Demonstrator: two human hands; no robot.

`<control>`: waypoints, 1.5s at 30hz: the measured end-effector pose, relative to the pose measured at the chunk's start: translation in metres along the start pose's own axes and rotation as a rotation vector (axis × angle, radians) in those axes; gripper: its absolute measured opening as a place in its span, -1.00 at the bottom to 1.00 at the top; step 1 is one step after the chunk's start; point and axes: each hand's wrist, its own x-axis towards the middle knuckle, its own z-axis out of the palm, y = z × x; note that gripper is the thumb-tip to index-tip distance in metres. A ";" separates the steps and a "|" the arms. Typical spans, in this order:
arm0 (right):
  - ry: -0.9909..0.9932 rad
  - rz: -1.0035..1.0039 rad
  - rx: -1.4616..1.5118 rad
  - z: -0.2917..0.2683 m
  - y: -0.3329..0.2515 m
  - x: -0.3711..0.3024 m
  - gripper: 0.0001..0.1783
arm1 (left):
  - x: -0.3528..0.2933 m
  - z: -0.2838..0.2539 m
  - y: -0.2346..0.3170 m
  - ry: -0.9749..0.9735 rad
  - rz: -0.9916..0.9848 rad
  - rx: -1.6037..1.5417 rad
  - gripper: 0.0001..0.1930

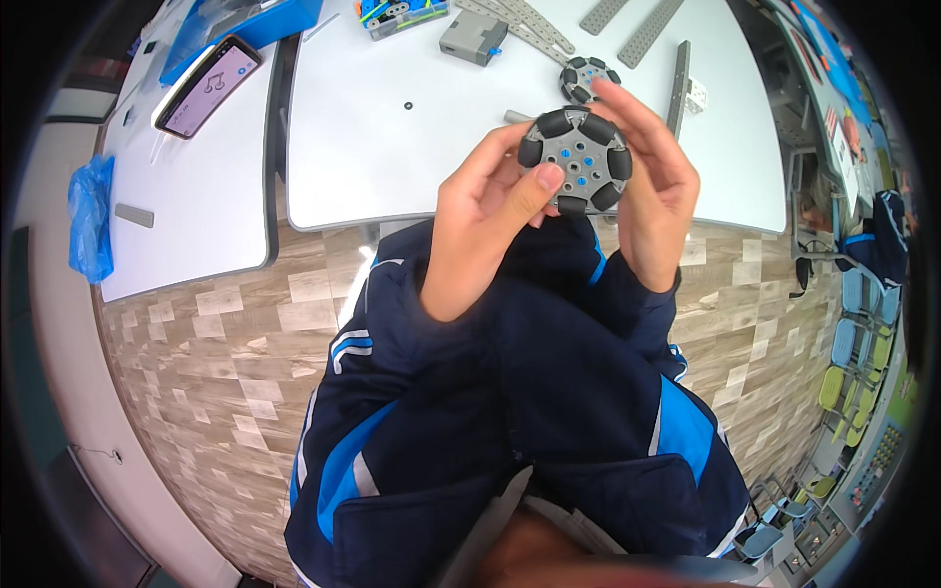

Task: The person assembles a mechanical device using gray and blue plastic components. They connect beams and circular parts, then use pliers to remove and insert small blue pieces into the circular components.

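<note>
Over the near edge of the white table I hold up a grey omni wheel (573, 176) with black rollers round its rim and small blue dots on its face. My left hand (490, 201) grips it from the left, the thumb pressed on its face and the other fingers behind. Along the wheel's right edge is my right hand (652, 186), its fingers stretched out and apart; its thumb is hidden behind the wheel. A second omni wheel (588, 73) lies on the table just beyond my hands. A grey bar end (518, 117) shows beside the held wheel.
On the white table (363, 176) are a grey box-shaped module (472, 37), perforated grey beams (650, 31), a small black ring (408, 105) and a parts tray (397, 15). A phone (209, 86) leans on the left table, with a blue plastic bag (91, 220) at its edge.
</note>
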 end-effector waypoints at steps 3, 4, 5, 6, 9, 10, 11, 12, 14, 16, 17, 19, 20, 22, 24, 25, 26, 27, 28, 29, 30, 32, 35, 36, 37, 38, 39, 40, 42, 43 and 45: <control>-0.089 0.123 -0.028 -0.008 -0.015 0.000 -0.54 | -0.001 0.002 0.003 0.083 0.197 0.278 -0.65; -0.100 0.067 -0.090 -0.005 -0.015 0.000 -0.54 | -0.001 0.003 0.004 0.088 0.191 0.282 -0.65; -0.111 0.070 -0.112 -0.004 -0.017 -0.001 -0.54 | -0.001 0.002 0.006 0.093 0.185 0.287 -0.65; -0.123 0.071 -0.135 -0.003 -0.018 -0.004 -0.55 | -0.001 0.002 0.008 0.104 0.181 0.289 -0.66; -0.112 0.062 -0.149 0.002 -0.017 -0.004 -0.58 | -0.002 -0.001 0.012 0.097 0.172 0.399 -0.66; -0.102 0.057 -0.146 0.003 -0.016 -0.005 -0.58 | -0.002 -0.002 0.013 0.093 0.187 0.433 -0.66; -0.110 0.090 -0.144 0.003 -0.016 -0.005 -0.58 | -0.002 -0.002 0.013 0.093 0.198 0.462 -0.66; -0.117 0.123 -0.142 0.002 -0.016 -0.005 -0.58 | -0.001 -0.004 0.014 0.092 0.208 0.490 -0.66; -0.127 0.160 -0.159 0.000 -0.016 -0.006 -0.58 | 0.000 -0.006 0.015 0.084 0.215 0.531 -0.65; -0.131 0.168 -0.185 -0.002 -0.015 -0.007 -0.60 | 0.002 -0.009 0.017 0.068 0.227 0.569 -0.64; -0.117 0.178 -0.190 -0.002 -0.015 -0.007 -0.60 | 0.003 -0.010 0.018 0.057 0.236 0.588 -0.64; -0.079 0.195 -0.169 -0.003 -0.012 -0.007 -0.61 | 0.004 -0.012 0.019 0.040 0.253 0.624 -0.64; -0.080 0.201 -0.168 -0.003 -0.011 -0.007 -0.60 | 0.005 -0.012 0.019 0.035 0.261 0.641 -0.64; -0.072 0.208 -0.155 -0.003 -0.008 -0.007 -0.60 | 0.005 -0.013 0.021 0.027 0.272 0.675 -0.64; -0.084 0.216 -0.150 -0.004 -0.007 -0.007 -0.59 | 0.005 -0.014 0.022 0.024 0.284 0.710 -0.64; -0.082 0.223 -0.151 -0.005 -0.006 -0.007 -0.59 | 0.006 -0.015 0.022 0.017 0.273 0.693 -0.64; -0.096 0.238 -0.114 -0.005 -0.006 -0.007 -0.58 | 0.006 -0.016 0.022 0.013 0.272 0.677 -0.64; -0.106 0.252 -0.079 -0.006 -0.006 -0.007 -0.58 | 0.006 -0.016 0.022 0.009 0.271 0.662 -0.64; -0.115 0.267 -0.045 -0.007 -0.007 -0.007 -0.57 | 0.007 -0.017 0.022 0.009 0.271 0.659 -0.64; -0.120 0.268 -0.044 -0.007 -0.007 -0.006 -0.57 | 0.007 -0.017 0.022 0.008 0.272 0.656 -0.64; -0.124 0.269 -0.044 -0.008 -0.007 -0.006 -0.57 | 0.007 -0.017 0.022 0.010 0.265 0.659 -0.64; -0.125 0.274 -0.039 -0.008 -0.007 -0.006 -0.57 | 0.007 -0.016 0.023 0.004 0.274 0.672 -0.64; -0.109 0.258 -0.052 -0.006 -0.004 -0.006 -0.56 | 0.007 -0.016 0.024 0.000 0.288 0.699 -0.64; -0.099 0.235 -0.075 -0.005 -0.003 -0.006 -0.56 | 0.007 -0.015 0.024 0.000 0.294 0.708 -0.64; -0.083 0.220 -0.101 -0.004 -0.002 -0.006 -0.55 | 0.007 -0.016 0.024 -0.002 0.304 0.724 -0.64; -0.076 0.214 -0.105 -0.003 -0.001 -0.006 -0.55 | 0.007 -0.016 0.024 -0.004 0.314 0.741 -0.64; -0.063 0.216 -0.112 -0.003 0.000 -0.007 -0.54 | 0.008 -0.016 0.024 0.006 0.315 0.761 -0.64; -0.051 0.208 -0.112 -0.002 0.001 -0.007 -0.54 | 0.008 -0.016 0.023 0.001 0.326 0.759 -0.64; -0.033 0.182 -0.161 0.000 0.004 -0.007 -0.54 | 0.008 -0.017 0.022 0.013 0.328 0.761 -0.65; -0.019 0.162 -0.184 0.002 0.006 -0.007 -0.55 | 0.009 -0.018 0.022 0.016 0.327 0.767 -0.65; -0.006 0.166 -0.214 0.005 0.010 -0.006 -0.55 | 0.010 -0.020 0.021 0.025 0.313 0.781 -0.65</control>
